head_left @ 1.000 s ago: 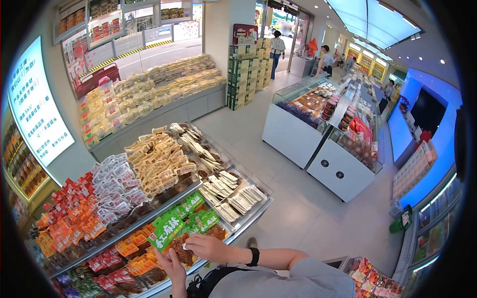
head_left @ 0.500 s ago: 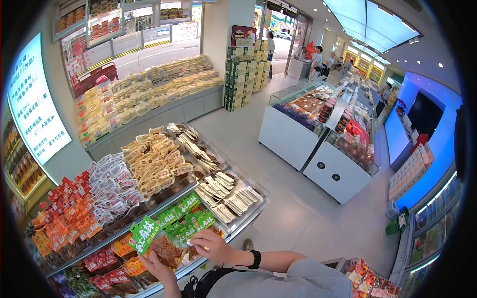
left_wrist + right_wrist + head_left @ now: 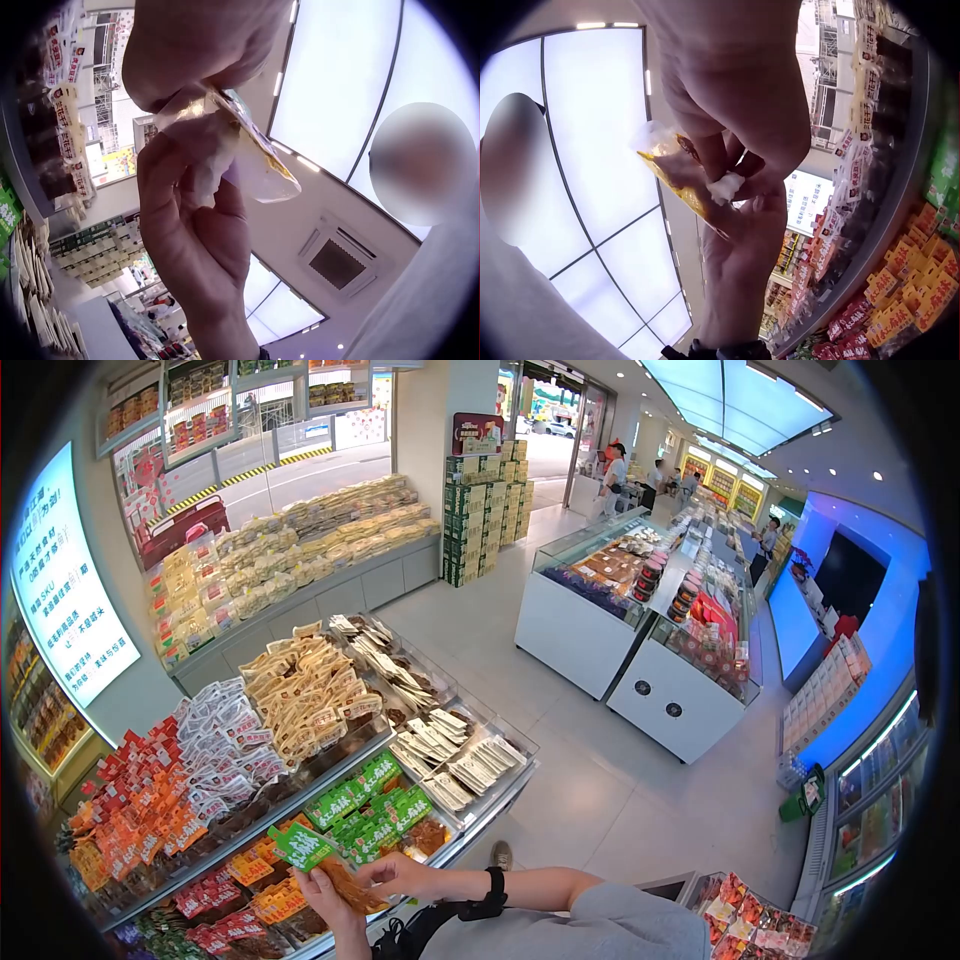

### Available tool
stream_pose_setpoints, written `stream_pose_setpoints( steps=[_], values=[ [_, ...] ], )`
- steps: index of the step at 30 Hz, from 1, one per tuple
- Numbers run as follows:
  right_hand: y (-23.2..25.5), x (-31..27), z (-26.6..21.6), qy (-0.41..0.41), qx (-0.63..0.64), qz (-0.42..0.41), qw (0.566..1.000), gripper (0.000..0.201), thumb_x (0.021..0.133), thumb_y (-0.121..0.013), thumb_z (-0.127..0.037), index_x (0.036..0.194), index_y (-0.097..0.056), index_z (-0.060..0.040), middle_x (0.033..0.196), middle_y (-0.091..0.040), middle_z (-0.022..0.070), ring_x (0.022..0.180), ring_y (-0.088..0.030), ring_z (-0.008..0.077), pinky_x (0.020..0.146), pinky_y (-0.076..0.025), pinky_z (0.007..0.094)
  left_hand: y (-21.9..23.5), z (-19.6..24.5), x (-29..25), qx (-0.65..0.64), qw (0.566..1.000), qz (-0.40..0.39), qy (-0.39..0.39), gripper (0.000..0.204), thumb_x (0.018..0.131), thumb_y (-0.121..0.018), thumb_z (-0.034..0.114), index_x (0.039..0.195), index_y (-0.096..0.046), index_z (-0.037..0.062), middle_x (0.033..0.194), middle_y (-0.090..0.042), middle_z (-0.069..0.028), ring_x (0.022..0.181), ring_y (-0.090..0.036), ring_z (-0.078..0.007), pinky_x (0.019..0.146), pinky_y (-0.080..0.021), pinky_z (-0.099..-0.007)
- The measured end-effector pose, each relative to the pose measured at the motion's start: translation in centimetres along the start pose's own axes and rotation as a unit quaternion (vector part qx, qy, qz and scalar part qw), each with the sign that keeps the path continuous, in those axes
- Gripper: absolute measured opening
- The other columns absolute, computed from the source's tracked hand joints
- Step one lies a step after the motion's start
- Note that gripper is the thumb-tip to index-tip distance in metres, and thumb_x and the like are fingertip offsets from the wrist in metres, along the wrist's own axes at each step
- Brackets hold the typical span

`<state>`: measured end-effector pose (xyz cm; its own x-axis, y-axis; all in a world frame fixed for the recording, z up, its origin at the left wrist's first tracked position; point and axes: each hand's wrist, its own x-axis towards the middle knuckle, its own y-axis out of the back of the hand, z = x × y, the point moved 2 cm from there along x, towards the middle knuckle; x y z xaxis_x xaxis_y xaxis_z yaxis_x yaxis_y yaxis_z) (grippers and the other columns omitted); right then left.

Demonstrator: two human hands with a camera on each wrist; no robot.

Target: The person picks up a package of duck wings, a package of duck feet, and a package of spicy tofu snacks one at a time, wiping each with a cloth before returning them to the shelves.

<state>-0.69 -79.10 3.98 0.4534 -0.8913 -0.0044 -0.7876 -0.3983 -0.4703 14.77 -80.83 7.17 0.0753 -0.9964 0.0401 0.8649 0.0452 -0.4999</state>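
Observation:
My left hand (image 3: pixel 335 905) grips a clear packet of brown food (image 3: pixel 350 887) with a green header (image 3: pixel 302 846), held tilted above the shelf front. Beside it, the right hand (image 3: pixel 402 877) is at the packet's right side, fingers curled. In the left wrist view, that right hand (image 3: pixel 199 247) pinches a crumpled white piece (image 3: pixel 211 166) against the clear packet (image 3: pixel 262 171). The right wrist view shows the white piece (image 3: pixel 726 187) between the fingertips, next to the packet's yellow-brown edge (image 3: pixel 676 184). Part of the packet is hidden behind the fingers.
Green-topped packets (image 3: pixel 375 825) fill a bin just beyond my hands, with orange (image 3: pixel 275 900) and white (image 3: pixel 475 772) ones alongside. A glass display counter (image 3: pixel 580 630) stands across the aisle. Red packets (image 3: pixel 745 920) lie at the lower right.
The packet has turned from facing up to a steeper, narrower angle. The right hand has moved slightly left, closer to the left hand, and the view has shifted a little.

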Motion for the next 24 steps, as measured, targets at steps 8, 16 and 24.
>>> stream_pose_setpoints(
  steps=[8, 16, 24],
  values=[
    [-0.3, 0.5, -3.7, -0.019, 0.046, 0.089, 0.995, 0.029, 0.092, -0.061, -0.003, 0.121, -0.062, 0.0004, 0.112, -0.066, 0.0039, 0.098, -0.06, 0.0083, 0.087, -0.048, 0.0264, -1.8, -0.5, -1.1, 0.023, 0.998, -0.052, -0.024, 0.052, 0.098, -0.061, 0.024, 0.138, -0.039, -0.0004, 0.125, -0.056, -0.0092, 0.115, -0.053, -0.018, 0.1, -0.041, -0.0333],
    [-0.1, -0.2, -0.6, -0.049, 0.05, -0.015, 0.997, 0.038, 0.089, -0.064, -0.002, 0.127, -0.06, 0.0004, 0.107, -0.066, -0.0009, 0.094, -0.058, 0.0036, 0.081, -0.047, 0.0222, -0.5, 0.4, -0.3, 0.058, 0.998, -0.001, -0.023, 0.047, 0.101, -0.055, 0.017, 0.14, -0.037, -0.0004, 0.125, -0.057, -0.0107, 0.112, -0.055, -0.0171, 0.094, -0.045, -0.0315],
    [3.7, -1.2, -0.8, -0.12, -0.002, -0.088, 0.989, 0.03, 0.089, -0.068, -0.007, 0.118, -0.066, 0.0004, 0.1, -0.068, 0.0023, 0.087, -0.061, 0.0068, 0.078, -0.049, 0.0225, 2.8, -1.2, 1.5, 0.105, 0.994, 0.035, -0.016, 0.048, 0.1, -0.055, 0.011, 0.142, -0.035, 0.0004, 0.125, -0.057, -0.0104, 0.112, -0.055, -0.0175, 0.097, -0.042, -0.0328]
  ],
)
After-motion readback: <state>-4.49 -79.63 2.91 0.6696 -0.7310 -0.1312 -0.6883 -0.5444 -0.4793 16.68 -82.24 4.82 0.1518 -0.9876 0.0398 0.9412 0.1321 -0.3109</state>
